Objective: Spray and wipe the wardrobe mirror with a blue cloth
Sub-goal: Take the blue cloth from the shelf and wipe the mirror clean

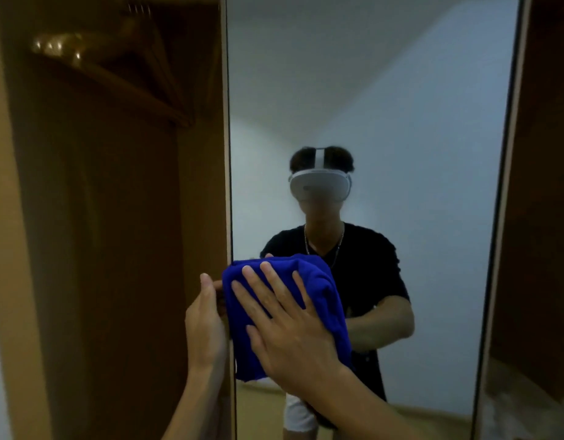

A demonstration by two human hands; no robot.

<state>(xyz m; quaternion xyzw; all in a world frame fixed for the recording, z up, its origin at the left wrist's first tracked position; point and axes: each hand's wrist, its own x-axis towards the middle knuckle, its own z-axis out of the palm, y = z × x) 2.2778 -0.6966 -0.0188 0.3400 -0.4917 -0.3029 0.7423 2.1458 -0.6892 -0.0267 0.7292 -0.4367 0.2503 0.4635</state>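
The tall wardrobe mirror [401, 106] fills the middle of the view on an opened door. A folded blue cloth [325, 281] lies flat against the glass near its lower left edge. My right hand [290, 325] presses on the cloth with fingers spread. My left hand [206, 325] grips the left edge of the mirror door [228, 154], fingers wrapped behind it. No spray bottle is in view. The mirror reflects a person in a black shirt wearing a white headset.
To the left stands the open wooden wardrobe interior [109, 217] with a hanging rail and hangers [147, 58] near the top. A brown wooden panel [547, 185] borders the mirror on the right. The reflection shows white walls and a light floor.
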